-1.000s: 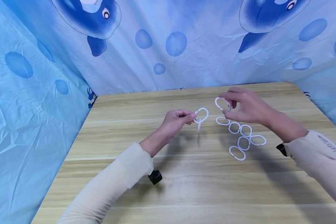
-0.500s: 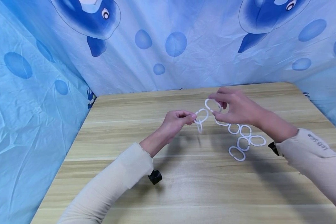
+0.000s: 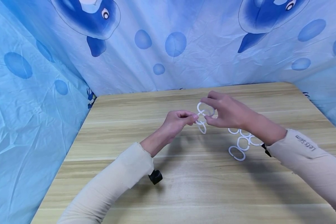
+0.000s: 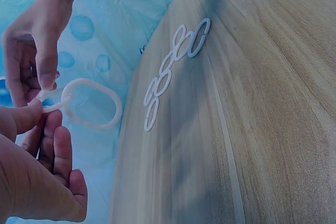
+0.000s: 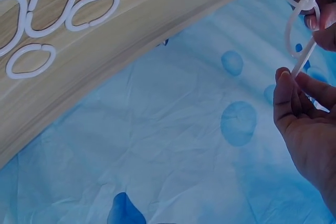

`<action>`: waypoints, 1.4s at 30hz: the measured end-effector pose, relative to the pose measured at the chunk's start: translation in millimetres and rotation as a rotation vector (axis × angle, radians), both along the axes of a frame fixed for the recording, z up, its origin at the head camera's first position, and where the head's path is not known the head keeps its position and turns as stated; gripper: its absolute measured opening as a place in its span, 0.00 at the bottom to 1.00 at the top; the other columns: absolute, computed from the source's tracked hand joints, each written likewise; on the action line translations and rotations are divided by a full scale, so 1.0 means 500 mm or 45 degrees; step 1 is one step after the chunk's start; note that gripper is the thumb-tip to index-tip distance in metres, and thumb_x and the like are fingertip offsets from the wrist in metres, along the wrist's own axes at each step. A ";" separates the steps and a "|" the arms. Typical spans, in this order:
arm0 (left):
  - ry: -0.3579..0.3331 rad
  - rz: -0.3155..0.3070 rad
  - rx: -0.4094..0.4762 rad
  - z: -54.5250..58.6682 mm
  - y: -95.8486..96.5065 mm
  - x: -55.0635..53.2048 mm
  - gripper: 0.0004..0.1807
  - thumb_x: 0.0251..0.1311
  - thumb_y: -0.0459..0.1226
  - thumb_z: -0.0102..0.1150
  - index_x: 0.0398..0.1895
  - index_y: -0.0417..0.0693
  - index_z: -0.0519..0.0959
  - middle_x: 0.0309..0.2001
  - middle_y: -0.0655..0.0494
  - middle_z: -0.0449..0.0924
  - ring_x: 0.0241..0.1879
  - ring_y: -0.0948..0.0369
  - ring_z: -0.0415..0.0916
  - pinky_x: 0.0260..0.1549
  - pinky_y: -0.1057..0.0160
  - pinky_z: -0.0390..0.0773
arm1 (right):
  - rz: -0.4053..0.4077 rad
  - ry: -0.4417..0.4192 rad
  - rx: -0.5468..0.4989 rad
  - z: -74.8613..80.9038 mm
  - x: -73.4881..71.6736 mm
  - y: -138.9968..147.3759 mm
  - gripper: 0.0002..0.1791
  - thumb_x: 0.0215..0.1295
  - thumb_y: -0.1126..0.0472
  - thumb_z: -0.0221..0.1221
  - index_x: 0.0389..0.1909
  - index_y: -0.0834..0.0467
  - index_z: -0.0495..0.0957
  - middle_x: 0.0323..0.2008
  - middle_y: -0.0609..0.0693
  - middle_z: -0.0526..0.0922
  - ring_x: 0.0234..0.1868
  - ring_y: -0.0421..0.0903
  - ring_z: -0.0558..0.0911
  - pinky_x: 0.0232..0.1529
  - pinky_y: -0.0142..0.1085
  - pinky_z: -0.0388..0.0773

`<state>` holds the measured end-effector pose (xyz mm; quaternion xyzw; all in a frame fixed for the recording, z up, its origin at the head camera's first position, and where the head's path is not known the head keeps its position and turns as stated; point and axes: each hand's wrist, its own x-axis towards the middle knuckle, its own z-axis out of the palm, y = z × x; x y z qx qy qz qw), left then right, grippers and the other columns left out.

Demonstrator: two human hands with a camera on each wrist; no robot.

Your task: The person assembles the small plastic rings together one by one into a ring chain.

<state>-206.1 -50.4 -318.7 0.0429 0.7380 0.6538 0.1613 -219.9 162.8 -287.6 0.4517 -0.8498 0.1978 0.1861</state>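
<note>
My left hand [image 3: 176, 123] pinches a white oval split ring [image 5: 288, 32] between thumb and fingers. A second white ring, the hanging ring [image 4: 116, 103], is looped through it and dangles. Close on the right, my right hand [image 3: 226, 109] pinches a third white ring [image 3: 198, 107] between thumb and forefinger. This third ring meets the left hand's ring, overlapping it in the head view. Fingers partly cover the meeting place, so I cannot tell whether the two are hooked together. Both hands are raised above the wooden table.
Several more white rings [image 3: 237, 153] lie in a cluster on the wooden table [image 3: 184, 186], right of the hands and partly behind the right forearm. A blue curtain [image 3: 156, 62] with printed sea animals stands behind and to the left. A black device [image 3: 155, 177] sits under the left cuff.
My right hand has moved left and slightly down with its ring, up to the left hand's ring. The left hand has stayed nearly still, while the hanging ring has swung a little.
</note>
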 end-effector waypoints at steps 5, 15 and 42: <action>0.025 -0.011 -0.014 -0.002 0.000 0.001 0.11 0.59 0.42 0.66 0.38 0.43 0.85 0.35 0.56 0.83 0.43 0.53 0.79 0.48 0.61 0.75 | -0.001 0.034 0.016 -0.002 -0.003 -0.007 0.23 0.49 0.65 0.65 0.48 0.68 0.78 0.31 0.52 0.72 0.24 0.42 0.67 0.24 0.34 0.67; 0.067 -0.020 -0.026 -0.005 -0.003 0.002 0.10 0.59 0.41 0.66 0.37 0.44 0.85 0.36 0.57 0.83 0.43 0.53 0.78 0.46 0.61 0.75 | -0.002 0.055 0.068 -0.005 -0.004 -0.018 0.18 0.47 0.65 0.65 0.40 0.67 0.77 0.27 0.52 0.70 0.23 0.44 0.66 0.25 0.35 0.67; 0.073 0.112 -0.052 -0.007 -0.013 -0.002 0.12 0.61 0.41 0.63 0.42 0.43 0.85 0.35 0.56 0.82 0.36 0.59 0.77 0.45 0.62 0.75 | -0.012 -0.148 0.024 -0.007 0.009 0.000 0.17 0.46 0.65 0.66 0.40 0.61 0.81 0.25 0.46 0.69 0.22 0.37 0.67 0.22 0.31 0.67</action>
